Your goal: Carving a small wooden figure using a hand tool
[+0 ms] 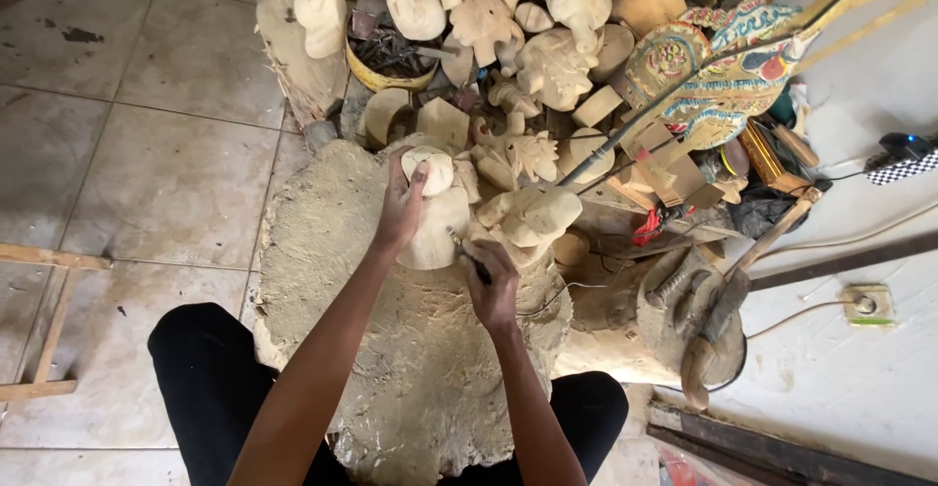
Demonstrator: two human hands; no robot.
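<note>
Many pale carved wooden pieces are heaped at the far side of the scene, and they come close to the working place, so the far edge is crowded. The left hand is closed around the unfinished wooden carving, with the fingers over its rounded top, and it keeps the piece upright on the big sawdust-covered block that lies between the knees in black trousers. The right hand is shut in a fist around a small carving tool with a dark handle, and the tool tip touches the right side of the carving; the tip itself is too small to see well. Just to the right of the carving lies another pale carved figure, almost touching the right hand. Farther right, a painted flat puppet on a dark rod leans over the pile, and a yellow bowl with dark bits stands at the far left of the heap. A wooden mallet rests on a round stump to the right, near a white floor socket. To the left is bare tiled floor with a wooden frame at its edge, so the open room is mostly on that side.
</note>
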